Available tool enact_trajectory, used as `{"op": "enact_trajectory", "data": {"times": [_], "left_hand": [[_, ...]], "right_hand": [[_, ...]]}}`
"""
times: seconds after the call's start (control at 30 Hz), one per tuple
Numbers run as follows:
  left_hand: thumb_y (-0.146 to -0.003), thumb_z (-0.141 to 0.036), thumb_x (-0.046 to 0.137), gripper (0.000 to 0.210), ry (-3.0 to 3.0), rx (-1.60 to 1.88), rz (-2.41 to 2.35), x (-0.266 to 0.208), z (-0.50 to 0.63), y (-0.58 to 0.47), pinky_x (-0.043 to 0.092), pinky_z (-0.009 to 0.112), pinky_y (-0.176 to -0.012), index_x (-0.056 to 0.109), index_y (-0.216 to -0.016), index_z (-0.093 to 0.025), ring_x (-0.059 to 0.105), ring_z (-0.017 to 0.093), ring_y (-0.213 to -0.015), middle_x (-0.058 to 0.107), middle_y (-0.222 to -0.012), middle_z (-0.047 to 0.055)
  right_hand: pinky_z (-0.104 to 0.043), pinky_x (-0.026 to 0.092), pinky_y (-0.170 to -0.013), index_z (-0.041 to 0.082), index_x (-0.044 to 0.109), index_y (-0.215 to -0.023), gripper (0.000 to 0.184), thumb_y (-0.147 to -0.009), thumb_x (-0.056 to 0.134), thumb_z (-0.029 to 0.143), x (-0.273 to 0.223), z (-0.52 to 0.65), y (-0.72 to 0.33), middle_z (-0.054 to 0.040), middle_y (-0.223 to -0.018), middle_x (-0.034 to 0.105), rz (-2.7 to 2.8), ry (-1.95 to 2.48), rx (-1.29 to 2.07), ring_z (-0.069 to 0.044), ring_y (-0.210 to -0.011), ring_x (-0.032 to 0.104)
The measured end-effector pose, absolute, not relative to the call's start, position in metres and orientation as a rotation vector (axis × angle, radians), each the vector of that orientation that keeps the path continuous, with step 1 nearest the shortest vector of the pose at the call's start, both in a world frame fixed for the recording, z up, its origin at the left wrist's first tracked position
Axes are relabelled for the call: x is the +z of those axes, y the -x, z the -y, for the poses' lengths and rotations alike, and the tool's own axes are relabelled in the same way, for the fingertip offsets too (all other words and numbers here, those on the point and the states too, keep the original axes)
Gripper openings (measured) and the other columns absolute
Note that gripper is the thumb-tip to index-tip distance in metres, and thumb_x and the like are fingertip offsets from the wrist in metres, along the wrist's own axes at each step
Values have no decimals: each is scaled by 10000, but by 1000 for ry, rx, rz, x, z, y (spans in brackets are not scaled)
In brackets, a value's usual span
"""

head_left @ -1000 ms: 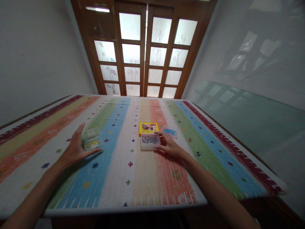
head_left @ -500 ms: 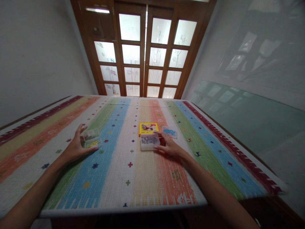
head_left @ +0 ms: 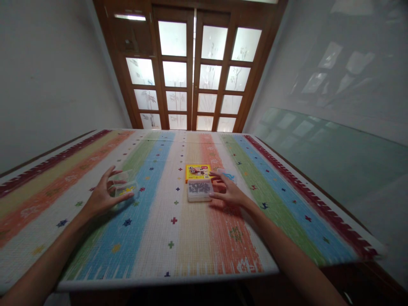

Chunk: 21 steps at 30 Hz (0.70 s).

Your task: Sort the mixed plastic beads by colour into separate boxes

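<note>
My left hand [head_left: 103, 192] curves round a small clear plastic box [head_left: 128, 188] with its lid raised and yellow pieces inside. The thumb lies along the near side of that box and the fingers pass behind it. My right hand [head_left: 230, 191] is at the right end of another clear box [head_left: 200, 189], which is full of small dark pieces. Its fingers are apart, with the thumb tip at the edge of the box; whether it touches is hard to tell. A yellow printed box [head_left: 196, 171] lies just behind the dark-filled one.
Partly hidden behind my right hand is a clear case with blue pieces [head_left: 228, 175]. A striped cloth [head_left: 159, 238] covers the table. A glass panel [head_left: 334, 148] stands along the right side, and wooden doors [head_left: 193, 76] with frosted panes close off the far end.
My right index finger has lifted off the corner of the dark-filled box, and the fingers have spread. My left hand and its box have shifted slightly right.
</note>
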State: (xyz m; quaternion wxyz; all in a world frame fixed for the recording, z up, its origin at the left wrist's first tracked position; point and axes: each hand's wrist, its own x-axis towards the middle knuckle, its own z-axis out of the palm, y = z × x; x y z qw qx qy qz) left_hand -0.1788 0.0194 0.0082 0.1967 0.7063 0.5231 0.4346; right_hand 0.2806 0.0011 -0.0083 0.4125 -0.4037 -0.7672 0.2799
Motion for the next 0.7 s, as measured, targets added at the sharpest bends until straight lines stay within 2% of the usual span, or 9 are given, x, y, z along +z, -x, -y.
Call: {"op": "enact_trajectory", "data": {"times": [0.07, 0.2, 0.37, 0.5, 0.6, 0.7], "left_hand": [[-733, -430, 794, 869, -1993, 1257, -1454, 15, -19, 165, 630, 457, -844, 332, -1456, -294, 693, 260, -1037, 511, -1414, 116], [-713, -425, 815, 673, -2088, 1321, -1252, 27, -14, 123, 647, 417, -801, 521, -1293, -249, 692, 246, -1007, 572, -1285, 101], [-753, -398, 807, 581, -2189, 1332, -1004, 37, -4, 59, 643, 374, -771, 560, -1254, -239, 674, 236, -1022, 642, -1166, 88], [-793, -362, 790, 472, -2241, 1322, -847, 44, 2, 15, 633, 346, -788, 593, -1203, -236, 662, 234, -1069, 656, -1183, 84], [-808, -332, 785, 459, -2241, 1338, -734, 47, 3, -6, 624, 349, -821, 593, -1215, -237, 659, 236, -1097, 663, -1194, 83], [-823, -304, 778, 428, -2215, 1344, -654, 48, 1, -18, 615, 370, -867, 601, -1206, -234, 669, 234, -1096, 676, -1179, 81]], "right_hand": [[-504, 483, -1011, 256, 544, -1326, 656, -760, 794, 473, -3, 0, -281, -125, -1314, 590, 1891, 1035, 607, -272, -1145, 600], [-505, 447, -1028, 253, 563, -1286, 595, -787, 753, 516, 7, 5, -274, -113, -1273, 606, 1782, 1032, 484, -295, -1197, 568], [-501, 421, -1058, 283, 542, -1319, 629, -779, 765, 515, 18, 14, -261, -99, -1304, 587, 1759, 948, 467, -303, -1242, 538], [-496, 404, -1094, 299, 494, -1388, 687, -788, 780, 470, 24, 21, -254, -104, -1387, 541, 1869, 869, 517, -298, -1298, 504], [-469, 448, -1068, 339, 413, -1460, 737, -819, 767, 426, 26, 24, -249, -96, -1433, 514, 1893, 771, 593, -273, -1309, 504], [-449, 500, -1020, 376, 353, -1502, 708, -886, 700, 404, 27, 24, -246, -87, -1449, 501, 1877, 730, 683, -247, -1251, 552]]}}
